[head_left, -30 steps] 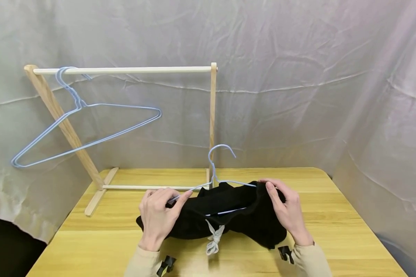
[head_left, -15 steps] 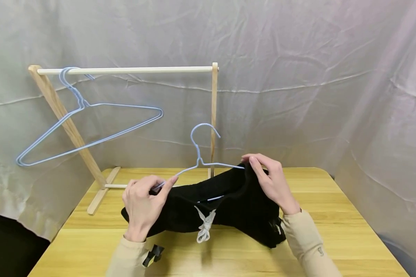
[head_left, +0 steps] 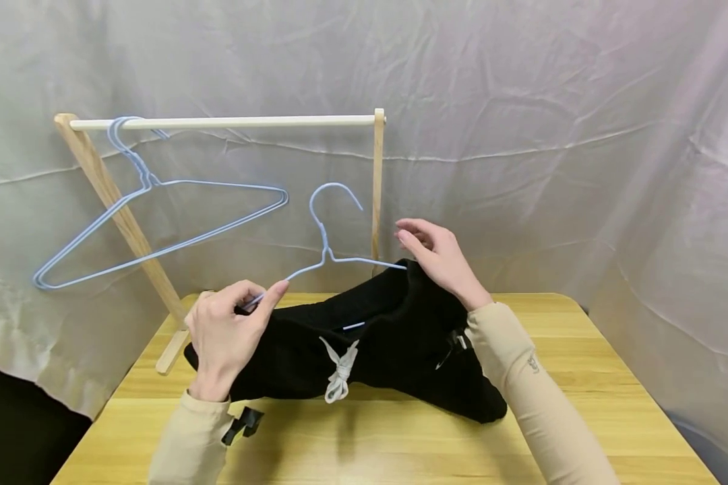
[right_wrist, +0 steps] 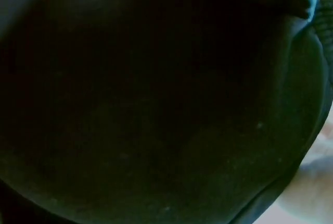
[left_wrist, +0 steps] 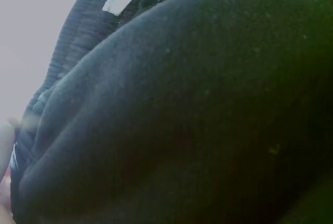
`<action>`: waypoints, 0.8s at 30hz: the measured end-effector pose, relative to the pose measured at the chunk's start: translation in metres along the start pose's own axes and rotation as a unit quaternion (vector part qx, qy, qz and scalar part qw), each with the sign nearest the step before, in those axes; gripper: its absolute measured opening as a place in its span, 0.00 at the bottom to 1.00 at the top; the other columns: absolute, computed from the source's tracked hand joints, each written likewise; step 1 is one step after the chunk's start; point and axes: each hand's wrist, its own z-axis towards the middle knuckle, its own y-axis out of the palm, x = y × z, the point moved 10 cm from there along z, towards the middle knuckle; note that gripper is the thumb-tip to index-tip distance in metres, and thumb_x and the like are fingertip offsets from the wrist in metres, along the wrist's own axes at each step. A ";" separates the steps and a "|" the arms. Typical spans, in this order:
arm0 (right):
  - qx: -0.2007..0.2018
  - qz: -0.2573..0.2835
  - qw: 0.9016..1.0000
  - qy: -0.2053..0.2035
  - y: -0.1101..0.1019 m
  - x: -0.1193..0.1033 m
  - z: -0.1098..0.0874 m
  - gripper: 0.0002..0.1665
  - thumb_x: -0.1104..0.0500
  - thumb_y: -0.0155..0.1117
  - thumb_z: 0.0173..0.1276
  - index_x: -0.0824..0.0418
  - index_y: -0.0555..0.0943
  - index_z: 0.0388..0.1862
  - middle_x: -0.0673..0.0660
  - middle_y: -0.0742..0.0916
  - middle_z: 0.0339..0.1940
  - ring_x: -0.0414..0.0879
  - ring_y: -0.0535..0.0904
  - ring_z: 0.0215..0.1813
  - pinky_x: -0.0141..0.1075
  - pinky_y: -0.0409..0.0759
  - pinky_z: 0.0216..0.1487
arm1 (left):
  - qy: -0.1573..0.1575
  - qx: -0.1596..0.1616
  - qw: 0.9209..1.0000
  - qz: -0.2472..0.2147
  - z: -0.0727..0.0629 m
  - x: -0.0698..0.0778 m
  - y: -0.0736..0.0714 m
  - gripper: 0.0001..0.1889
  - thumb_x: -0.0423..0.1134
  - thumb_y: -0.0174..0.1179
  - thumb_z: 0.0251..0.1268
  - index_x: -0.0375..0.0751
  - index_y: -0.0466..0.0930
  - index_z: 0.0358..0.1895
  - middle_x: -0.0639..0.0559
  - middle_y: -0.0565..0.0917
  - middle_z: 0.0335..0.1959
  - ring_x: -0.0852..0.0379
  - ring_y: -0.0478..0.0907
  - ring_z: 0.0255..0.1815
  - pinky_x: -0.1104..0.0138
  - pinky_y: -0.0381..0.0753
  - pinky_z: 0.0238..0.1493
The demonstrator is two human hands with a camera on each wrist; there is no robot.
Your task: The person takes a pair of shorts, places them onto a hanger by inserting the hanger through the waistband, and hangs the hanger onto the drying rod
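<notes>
Black drawstring shorts point(head_left: 291, 357) with a pale grey bow point(head_left: 340, 378) hang from a light blue wire hanger point(head_left: 326, 246), which stands with its hook up, over the table. Both hanger shoulders run into the waistband, and a bit of its lower bar shows in the opening. With thumb and fingers, my left hand point(head_left: 227, 330) pinches the hanger's left shoulder and the waistband there. My right hand point(head_left: 439, 259) is just above the waistband's right corner, its fingers loosely bent and apart from the hanger. Black fabric point(left_wrist: 171, 104) fills most of both wrist views.
A wooden garment rack point(head_left: 230, 122) with a white top rail stands behind on the left. More blue wire hangers point(head_left: 158, 256) hang from its left end. Its right post point(head_left: 377, 188) rises just behind the held hanger. Below is a wooden table point(head_left: 570, 377), with grey cloth point(head_left: 522, 135) behind.
The hanger and shorts have risen and moved left with both hands. My right hand has let go of the waistband's right corner and lifted slightly off it.
</notes>
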 end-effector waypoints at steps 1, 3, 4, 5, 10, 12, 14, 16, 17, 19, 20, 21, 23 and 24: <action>-0.006 0.003 1.000 0.007 0.002 0.001 0.005 0.21 0.59 0.57 0.77 0.68 0.78 0.64 0.67 0.86 0.57 0.58 0.87 0.53 0.24 0.80 0.46 | -0.010 -0.004 1.000 0.008 0.002 -0.002 -0.001 0.17 0.54 0.75 0.51 0.53 0.82 0.14 0.61 0.75 0.09 0.56 0.69 0.14 0.73 0.53 0.22; -0.017 0.005 1.000 0.020 0.005 0.002 0.015 0.24 0.59 0.58 0.77 0.68 0.74 0.67 0.68 0.84 0.60 0.61 0.85 0.57 0.30 0.83 0.46 | -0.028 -0.012 0.999 0.018 0.007 -0.006 -0.003 0.15 0.51 0.77 0.49 0.55 0.81 0.14 0.62 0.74 0.08 0.58 0.69 0.13 0.72 0.52 0.20; -0.022 0.004 0.999 0.028 0.007 0.003 0.019 0.26 0.59 0.58 0.76 0.68 0.72 0.69 0.68 0.83 0.62 0.61 0.84 0.59 0.33 0.84 0.47 | -0.037 -0.017 0.999 0.024 0.009 -0.008 -0.003 0.15 0.51 0.77 0.49 0.55 0.81 0.14 0.62 0.74 0.09 0.61 0.70 0.13 0.71 0.53 0.20; -0.026 0.001 0.999 0.036 0.009 0.003 0.023 0.28 0.58 0.59 0.76 0.67 0.71 0.71 0.68 0.82 0.64 0.61 0.83 0.60 0.37 0.85 0.47 | -0.045 -0.022 0.998 0.027 0.011 -0.010 -0.004 0.15 0.50 0.77 0.49 0.55 0.81 0.14 0.62 0.74 0.09 0.62 0.69 0.13 0.70 0.53 0.20; -0.038 -0.017 0.997 0.064 0.019 0.008 0.043 0.37 0.53 0.60 0.76 0.65 0.62 0.77 0.64 0.78 0.69 0.60 0.81 0.62 0.43 0.82 0.53 | -0.090 -0.059 0.994 0.034 0.019 -0.022 -0.004 0.17 0.54 0.73 0.55 0.55 0.81 0.14 0.60 0.75 0.10 0.70 0.66 0.17 0.64 0.57 0.22; -0.040 -0.016 0.997 0.065 0.023 0.009 0.049 0.38 0.51 0.59 0.76 0.64 0.61 0.78 0.64 0.77 0.70 0.60 0.81 0.60 0.42 0.80 0.54 | -0.108 -0.076 0.991 0.035 0.022 -0.026 -0.003 0.18 0.56 0.72 0.57 0.55 0.81 0.15 0.59 0.75 0.11 0.69 0.66 0.18 0.62 0.58 0.25; -0.038 -0.010 0.997 0.060 0.026 0.010 0.056 0.36 0.52 0.59 0.76 0.63 0.62 0.77 0.64 0.78 0.69 0.59 0.82 0.56 0.40 0.79 0.53 | -0.122 -0.092 0.988 0.034 0.024 -0.029 -0.002 0.18 0.57 0.71 0.57 0.54 0.81 0.16 0.57 0.76 0.12 0.67 0.67 0.19 0.60 0.59 0.28; -0.035 -0.007 0.998 0.054 0.028 0.009 0.060 0.34 0.53 0.58 0.77 0.65 0.64 0.76 0.66 0.79 0.67 0.60 0.83 0.55 0.42 0.79 0.56 | -0.134 -0.105 0.985 0.033 0.026 -0.032 -0.002 0.19 0.58 0.70 0.58 0.54 0.82 0.16 0.56 0.76 0.13 0.64 0.68 0.19 0.60 0.59 0.31; -0.033 -0.003 0.998 0.051 0.029 0.009 0.062 0.33 0.53 0.58 0.77 0.66 0.66 0.74 0.67 0.80 0.66 0.61 0.84 0.55 0.43 0.79 0.57 | -0.139 -0.111 0.983 0.034 0.027 -0.032 -0.002 0.19 0.59 0.70 0.57 0.54 0.82 0.16 0.56 0.76 0.13 0.64 0.68 0.20 0.59 0.59 0.32; -0.026 0.001 0.999 0.042 0.030 0.009 0.066 0.30 0.55 0.58 0.77 0.68 0.68 0.72 0.69 0.81 0.63 0.61 0.84 0.56 0.46 0.80 0.59 | -0.147 -0.123 0.981 0.036 0.028 -0.034 -0.001 0.19 0.59 0.70 0.57 0.54 0.82 0.16 0.56 0.76 0.13 0.63 0.69 0.20 0.59 0.59 0.33; -0.023 0.004 0.999 0.036 0.030 0.009 0.067 0.29 0.56 0.58 0.77 0.70 0.69 0.70 0.70 0.81 0.62 0.61 0.83 0.57 0.47 0.80 0.60 | -0.151 -0.129 0.979 0.037 0.029 -0.035 -0.001 0.19 0.60 0.70 0.58 0.54 0.82 0.17 0.56 0.76 0.13 0.63 0.69 0.21 0.59 0.60 0.33; -0.021 0.005 0.999 0.033 0.031 0.007 0.067 0.28 0.58 0.58 0.77 0.72 0.70 0.69 0.71 0.82 0.61 0.63 0.83 0.58 0.51 0.79 0.62 | -0.156 -0.137 0.977 0.038 0.030 -0.036 -0.001 0.19 0.61 0.69 0.58 0.55 0.83 0.17 0.57 0.76 0.14 0.63 0.69 0.21 0.58 0.60 0.35; -0.015 0.009 1.000 0.018 0.031 0.006 0.068 0.25 0.60 0.58 0.76 0.74 0.72 0.66 0.72 0.83 0.59 0.63 0.83 0.58 0.51 0.79 0.62 | -0.166 -0.152 0.974 0.040 0.031 -0.038 0.000 0.20 0.62 0.68 0.58 0.55 0.83 0.18 0.57 0.76 0.14 0.63 0.70 0.23 0.58 0.60 0.36; -0.014 0.013 1.000 0.011 0.031 0.005 0.069 0.24 0.61 0.59 0.76 0.75 0.73 0.64 0.73 0.84 0.57 0.63 0.83 0.58 0.51 0.79 0.63 | -0.172 -0.160 0.971 0.042 0.031 -0.040 0.000 0.21 0.63 0.67 0.59 0.55 0.83 0.18 0.57 0.76 0.14 0.62 0.70 0.24 0.58 0.60 0.37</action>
